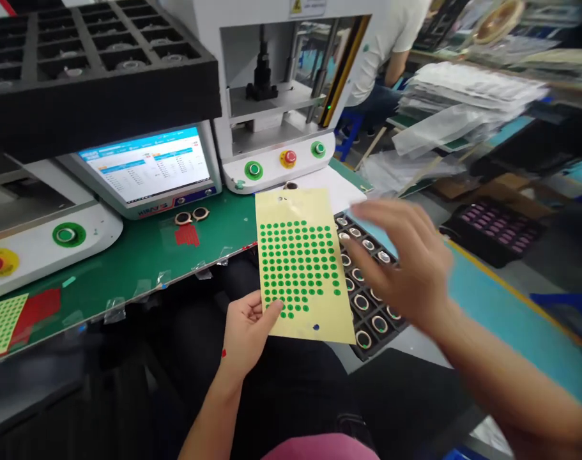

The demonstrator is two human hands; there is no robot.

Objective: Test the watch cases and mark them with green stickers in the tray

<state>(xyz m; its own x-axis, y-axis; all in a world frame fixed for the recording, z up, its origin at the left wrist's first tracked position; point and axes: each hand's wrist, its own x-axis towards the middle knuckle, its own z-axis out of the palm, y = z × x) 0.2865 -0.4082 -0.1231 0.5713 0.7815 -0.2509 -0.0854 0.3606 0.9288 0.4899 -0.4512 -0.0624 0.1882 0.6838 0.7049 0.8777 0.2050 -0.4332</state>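
Observation:
My left hand (247,329) grips the lower left edge of a yellow sheet of round green stickers (295,255), its thumb on the front. The sheet is tilted up in front of me, with bare patches at its lower right and upper edge. To the right of the sheet is my right hand (405,262), blurred by motion. Its thumb and forefinger are apart, and nothing shows between them. Below that hand and partly behind the sheet lies a black tray (370,348) of round, ring-rimmed parts, some with a green dot.
A press machine (281,169) with green and red buttons stands ahead, beside a lit screen (147,166). A black compartment tray (176,89) overhangs the left. Two round parts (192,216) lie on the green bench (142,255). Another person (386,51) sits behind, near stacked plastic trays (467,96).

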